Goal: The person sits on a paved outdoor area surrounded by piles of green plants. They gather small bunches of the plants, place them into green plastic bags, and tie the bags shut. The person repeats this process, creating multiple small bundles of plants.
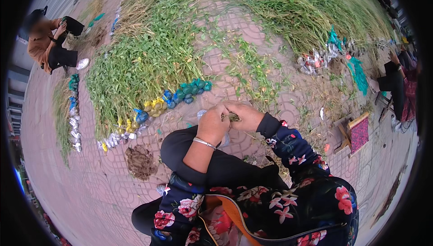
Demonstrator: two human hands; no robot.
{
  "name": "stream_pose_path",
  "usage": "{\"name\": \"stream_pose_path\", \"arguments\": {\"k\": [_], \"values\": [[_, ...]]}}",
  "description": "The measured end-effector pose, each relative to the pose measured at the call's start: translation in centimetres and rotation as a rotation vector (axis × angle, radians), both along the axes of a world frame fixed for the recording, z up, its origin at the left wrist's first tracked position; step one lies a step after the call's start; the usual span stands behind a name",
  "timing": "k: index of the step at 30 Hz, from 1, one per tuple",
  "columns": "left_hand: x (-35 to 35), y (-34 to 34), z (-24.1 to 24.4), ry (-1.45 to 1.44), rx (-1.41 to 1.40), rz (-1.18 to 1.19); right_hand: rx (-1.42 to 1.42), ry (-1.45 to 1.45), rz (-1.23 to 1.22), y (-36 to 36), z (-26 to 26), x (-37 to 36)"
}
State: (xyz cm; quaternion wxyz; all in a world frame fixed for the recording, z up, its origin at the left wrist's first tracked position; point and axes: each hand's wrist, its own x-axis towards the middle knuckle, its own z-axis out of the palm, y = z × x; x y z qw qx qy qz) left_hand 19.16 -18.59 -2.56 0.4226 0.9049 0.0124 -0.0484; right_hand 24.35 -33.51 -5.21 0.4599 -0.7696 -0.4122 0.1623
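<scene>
My left hand (212, 124), with a metal bangle at its wrist, meets my right hand (246, 115) above my knees. A small bunch of plant material (233, 116) shows between the two hands, mostly hidden by the fingers. Which fingers grip it cannot be made out. Beyond them, leafy green plants (142, 59) lie in a broad heap, their lower ends wrapped in green, blue, yellow and clear plastic bags (157, 107). A pile of brown mud (140, 162) sits on the paving to the left of my knee.
A folding stool (359, 132) with a patterned seat stands at the right. More plants (291, 12) with bagged ends lie at the upper right, and loose stems (257, 70) are strewn between the heaps. One person (42, 48) sits at the upper left, another (406, 83) at the right edge.
</scene>
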Motion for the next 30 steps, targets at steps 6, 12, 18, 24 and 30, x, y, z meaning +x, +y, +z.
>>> {"name": "stream_pose_path", "arguments": {"k": [6,12,18,24,30], "values": [[0.2,0.4,0.6,-0.036,-0.105,0.064,0.202,0.680,-0.008,-0.7,-3.4,-1.9],[0.8,0.3,0.4,0.078,-0.540,0.187,0.319,0.836,-0.093,0.1,-3.4,-2.0],[1.0,0.6,-0.2,0.080,-0.721,0.295,0.437,0.943,-0.143,1.0,-2.1,-1.9],[0.7,0.7,1.1,0.279,-0.634,0.158,0.402,0.848,-0.093,2.5,-0.5,-2.4],[0.6,0.3,1.7,0.290,-0.597,0.160,0.309,0.857,-0.024,2.8,-1.4,-2.3]]}}
